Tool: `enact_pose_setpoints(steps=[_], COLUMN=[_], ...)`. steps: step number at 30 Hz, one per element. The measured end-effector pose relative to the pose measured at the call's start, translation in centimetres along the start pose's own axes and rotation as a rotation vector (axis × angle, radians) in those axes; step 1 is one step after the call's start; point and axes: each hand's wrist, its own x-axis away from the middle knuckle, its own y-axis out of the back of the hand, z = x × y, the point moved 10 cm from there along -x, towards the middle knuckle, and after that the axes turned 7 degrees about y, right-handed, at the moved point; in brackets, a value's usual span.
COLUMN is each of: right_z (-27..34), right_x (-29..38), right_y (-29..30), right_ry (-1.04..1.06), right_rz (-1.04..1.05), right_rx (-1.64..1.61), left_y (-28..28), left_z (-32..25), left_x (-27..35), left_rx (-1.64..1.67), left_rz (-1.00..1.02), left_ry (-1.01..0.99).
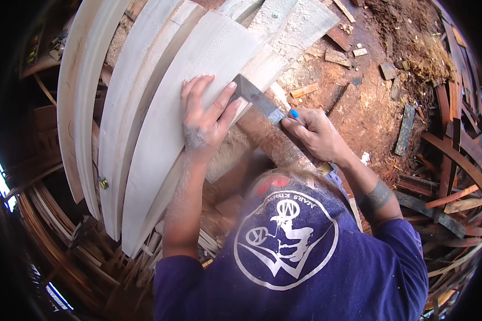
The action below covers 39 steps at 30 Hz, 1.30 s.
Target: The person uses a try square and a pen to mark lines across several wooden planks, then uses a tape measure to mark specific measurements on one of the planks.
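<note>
My left hand (207,114) lies spread over a pale, curved wooden piece (225,44). Its index finger and thumb hold the dark end of a metal square (259,100), which lies across a squared wooden end (265,60). Pinched in my right hand (315,130) is a thin marking tool with a blue end (294,114); its tip is hidden. The right fingers are at the far end of the square's blade, over a dusty wooden beam (277,144). Dust coats my left wrist.
More curved pale pieces (124,120) stand in a row at left, with a yellow-black tape measure (103,182) beside them. Wood offcuts (337,58) litter the brown ground. Reddish slats (454,148) pile up at right; strips (56,224) lie lower left.
</note>
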Motion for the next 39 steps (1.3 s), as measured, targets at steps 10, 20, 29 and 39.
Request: enact_pose_setpoints(steps=[10, 20, 29, 39], right_z=[-0.8, 4.1, 9.5, 9.0], right_x=[0.1, 0.4, -5.1, -5.7], right_y=[0.0, 5.5, 1.8, 1.3], right_ry=[-0.082, 0.207, 0.510, 0.547], right_rz=[-0.008, -0.411, -0.299, -0.346], right_rx=[-0.035, 0.262, 0.497, 0.555], left_y=[-0.3, -0.1, 0.1, 0.0], left_z=[0.4, 0.5, 0.4, 0.5], left_x=[0.3, 0.2, 0.1, 0.3], left_rx=[0.007, 0.001, -0.017, -0.010], left_rz=[-0.020, -0.034, -0.052, -0.048], left_ry=[0.022, 0.052, 0.033, 0.047])
